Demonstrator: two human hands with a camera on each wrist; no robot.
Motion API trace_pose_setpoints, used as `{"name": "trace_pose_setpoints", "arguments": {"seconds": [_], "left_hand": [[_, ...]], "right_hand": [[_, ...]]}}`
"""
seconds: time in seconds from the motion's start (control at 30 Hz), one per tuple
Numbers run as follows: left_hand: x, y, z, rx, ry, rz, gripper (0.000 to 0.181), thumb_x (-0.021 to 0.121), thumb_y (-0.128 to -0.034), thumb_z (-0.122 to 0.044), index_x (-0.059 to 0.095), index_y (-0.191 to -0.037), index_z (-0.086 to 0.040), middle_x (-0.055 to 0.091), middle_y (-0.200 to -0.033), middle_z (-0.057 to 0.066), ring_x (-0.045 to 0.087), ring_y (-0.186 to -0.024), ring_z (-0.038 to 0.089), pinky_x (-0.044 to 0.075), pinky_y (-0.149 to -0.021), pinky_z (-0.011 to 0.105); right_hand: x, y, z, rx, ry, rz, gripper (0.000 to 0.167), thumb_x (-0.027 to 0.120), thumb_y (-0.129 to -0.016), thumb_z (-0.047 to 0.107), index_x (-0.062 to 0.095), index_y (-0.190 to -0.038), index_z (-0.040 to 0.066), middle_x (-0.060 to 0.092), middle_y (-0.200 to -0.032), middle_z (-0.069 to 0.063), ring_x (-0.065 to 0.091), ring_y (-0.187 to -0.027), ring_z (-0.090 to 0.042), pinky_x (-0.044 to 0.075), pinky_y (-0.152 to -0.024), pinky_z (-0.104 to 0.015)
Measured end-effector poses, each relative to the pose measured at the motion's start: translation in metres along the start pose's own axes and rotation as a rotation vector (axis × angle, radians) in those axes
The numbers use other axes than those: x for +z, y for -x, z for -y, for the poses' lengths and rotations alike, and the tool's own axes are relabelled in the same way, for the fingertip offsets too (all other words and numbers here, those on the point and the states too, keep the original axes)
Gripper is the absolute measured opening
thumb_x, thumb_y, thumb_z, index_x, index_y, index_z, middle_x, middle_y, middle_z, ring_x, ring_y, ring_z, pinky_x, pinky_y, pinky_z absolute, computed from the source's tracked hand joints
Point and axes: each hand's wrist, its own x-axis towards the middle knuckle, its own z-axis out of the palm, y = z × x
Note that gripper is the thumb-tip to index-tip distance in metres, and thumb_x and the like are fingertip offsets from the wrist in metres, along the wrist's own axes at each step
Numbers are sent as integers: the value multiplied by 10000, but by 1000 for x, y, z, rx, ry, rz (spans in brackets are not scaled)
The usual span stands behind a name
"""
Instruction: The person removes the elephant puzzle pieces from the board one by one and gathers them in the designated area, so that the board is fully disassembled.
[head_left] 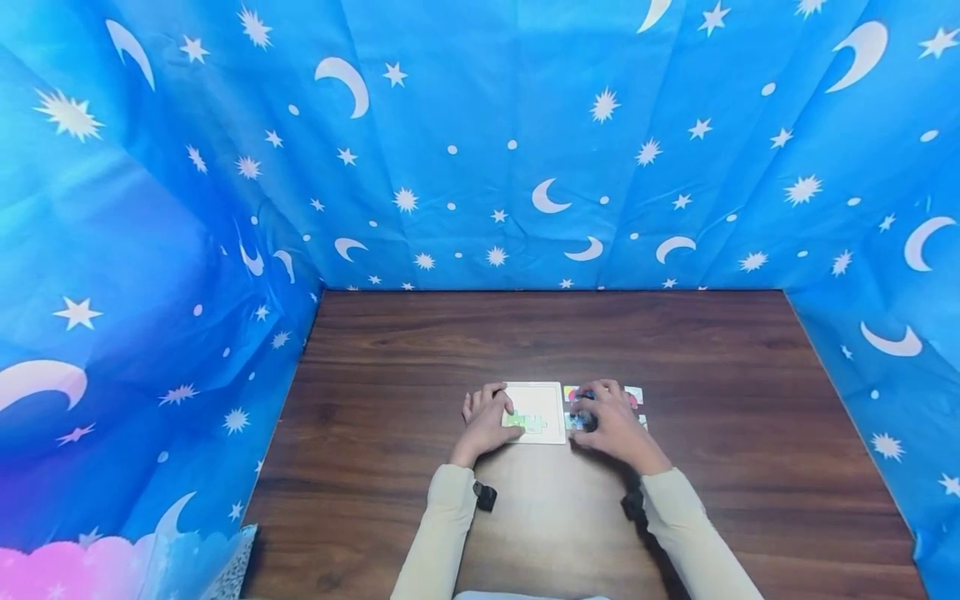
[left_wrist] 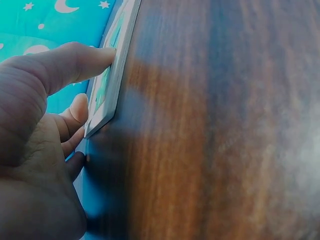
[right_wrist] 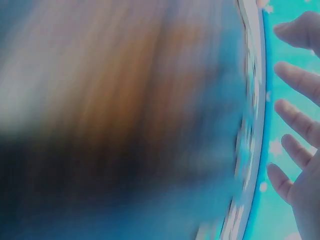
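A white-framed jigsaw puzzle board (head_left: 553,408) lies flat on the table, with joined green pieces (head_left: 534,423) in its lower left part. My left hand (head_left: 486,423) holds the board at its left side. In the left wrist view the thumb (left_wrist: 95,61) rests on the board's edge, and the other fingers bend beside its corner. Just right of the board, my right hand (head_left: 613,421) is over several loose colourful puzzle pieces (head_left: 633,393). Its fingers (right_wrist: 295,117) are spread, with nothing visible between them in the right wrist view. Some pieces are hidden under that hand.
The brown wooden table (head_left: 390,367) extends around the board. Blue cloth (head_left: 465,108) with moons and stars encloses its back and sides. Dark wrist-camera mounts (head_left: 486,497) sit at both wrists. A patterned cloth edge (head_left: 232,567) shows at the lower left.
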Motion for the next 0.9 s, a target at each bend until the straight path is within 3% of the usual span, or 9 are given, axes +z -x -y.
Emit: {"name": "trace_pose_setpoints", "arguments": {"seconds": [0.37, 0.63, 0.9], "left_hand": [[-1, -5, 2, 34, 30, -17, 256, 794, -778, -241, 559, -860, -185, 399, -1493, 135, 305, -1362, 417, 31, -1127, 672], [1, -6, 4, 60, 31, -34, 243, 791, -773, -245, 565, -845, -189, 415, -1476, 139, 316, -1362, 430, 39, -1124, 678], [10, -4, 14, 74, 43, -75, 142, 680, -766, -189, 552, -822, -211, 420, -1473, 115, 313, -1385, 381, 15, -1134, 664]], "right_hand": [[25, -34, 24, -141, 13, 59, 270, 853, -705, 267, 769, -911, 113, 601, -1136, -136, 467, -1119, -382, 378, -871, -583], [25, -42, 30, -114, 48, 125, 247, 881, -697, 273, 771, -860, 124, 612, -1135, -97, 483, -1108, -349, 387, -902, -577], [28, -41, 32, -135, 57, 138, 223, 861, -697, 265, 758, -837, 125, 614, -1130, -83, 494, -1108, -334, 401, -889, -569]]}}
